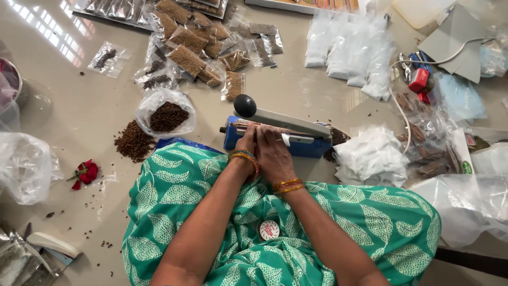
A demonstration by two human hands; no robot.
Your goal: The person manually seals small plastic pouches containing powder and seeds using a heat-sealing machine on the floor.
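Note:
A blue heat sealer (235, 139) with a grey lever arm and black knob (245, 105) sits on the floor in front of my lap. My left hand (246, 142) and my right hand (272, 152) lie side by side at the sealer's jaw, fingers pressed against a small clear packet (275, 128) under the raised arm. The packet is mostly hidden by my fingers. Both wrists carry orange and gold bangles. My green leaf-patterned clothing (370, 222) covers my knees below.
A pile of dark spice (135, 142) and an open bag of it (166, 116) lie left of the sealer. Several sealed spice packets (188, 59) lie behind. White bags (349, 47), empty pouches (370, 153), a red flower (86, 172) and clear plastic bags (24, 164) surround me.

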